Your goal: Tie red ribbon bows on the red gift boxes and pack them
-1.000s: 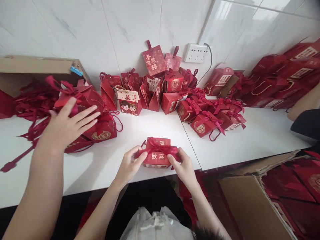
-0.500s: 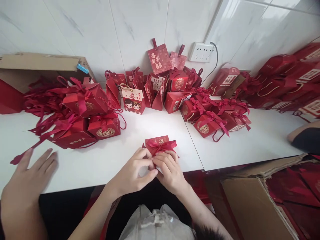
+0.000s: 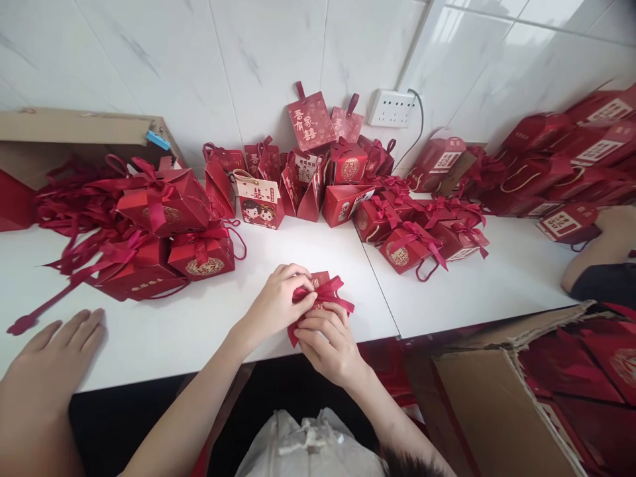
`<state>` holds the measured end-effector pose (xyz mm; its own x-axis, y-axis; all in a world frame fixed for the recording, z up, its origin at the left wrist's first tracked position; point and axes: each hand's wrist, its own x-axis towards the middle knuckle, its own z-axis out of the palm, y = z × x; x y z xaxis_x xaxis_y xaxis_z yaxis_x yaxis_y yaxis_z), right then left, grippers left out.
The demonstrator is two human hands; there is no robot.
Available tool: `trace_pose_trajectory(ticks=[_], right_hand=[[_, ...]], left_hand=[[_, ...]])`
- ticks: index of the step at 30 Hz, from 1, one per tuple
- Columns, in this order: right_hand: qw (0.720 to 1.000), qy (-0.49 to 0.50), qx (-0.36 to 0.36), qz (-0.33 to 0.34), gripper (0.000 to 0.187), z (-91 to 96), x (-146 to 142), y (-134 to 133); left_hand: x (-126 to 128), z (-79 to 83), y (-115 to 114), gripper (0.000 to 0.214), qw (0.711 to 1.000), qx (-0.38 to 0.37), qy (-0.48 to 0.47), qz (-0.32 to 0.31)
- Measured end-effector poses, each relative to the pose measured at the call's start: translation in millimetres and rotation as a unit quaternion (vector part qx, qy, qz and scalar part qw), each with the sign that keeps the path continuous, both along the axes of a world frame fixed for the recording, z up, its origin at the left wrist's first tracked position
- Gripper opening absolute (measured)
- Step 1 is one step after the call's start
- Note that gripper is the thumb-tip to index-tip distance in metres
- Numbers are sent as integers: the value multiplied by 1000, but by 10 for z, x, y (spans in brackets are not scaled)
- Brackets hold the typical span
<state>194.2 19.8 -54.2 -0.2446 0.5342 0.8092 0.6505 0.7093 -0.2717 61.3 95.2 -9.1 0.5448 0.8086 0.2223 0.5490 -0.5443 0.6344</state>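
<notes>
A small red gift box (image 3: 320, 275) with gold lettering sits near the table's front edge. Across it lies a dark pink ribbon bow (image 3: 340, 289), one loop and tail showing on the right. My left hand (image 3: 278, 299) is closed, its thumb and fingertips pinching the bow's left side. From the front, my right hand (image 3: 328, 339) grips the box, fingers bent over its near side. A ribbon end hangs below, between my hands. Fingers cover much of the box.
Finished-looking red boxes with bows stand in a left pile (image 3: 201, 257) and a right cluster (image 3: 408, 246). A cardboard carton (image 3: 477, 391) of red boxes is at lower right. Another person's hand (image 3: 54, 358) rests on the table at left; another person's arm (image 3: 589, 255) reaches in at right.
My left hand has moved up from the box's near edge onto the bow. The box is turned and tilted a little. At right, the other person's hand now touches a red box.
</notes>
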Motion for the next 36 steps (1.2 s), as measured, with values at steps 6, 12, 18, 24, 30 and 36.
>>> trace_pose_trajectory(ticks=[6,12,18,24,30,36], right_hand=[[1000,-12,5,17,12,31,-15,-16],[999,-23,2,42,12,47,14,-1],[995,-25,24,93,10,11,26,14],[991,-20,20,129,8,50,61,39],[973,9,-84,217,10,146,139,-17],[942,251,-184,126,33,131,501,66]], left_hand=[[43,-114,-39,14,995,-47,-64,60],[43,-152,-35,14,993,-42,-88,72],[35,-188,-25,16,991,-36,-108,66],[30,-199,-26,15,989,-53,-121,64],[32,-184,-24,16,987,-78,-128,58],[25,-173,-25,18,984,-101,-134,55]])
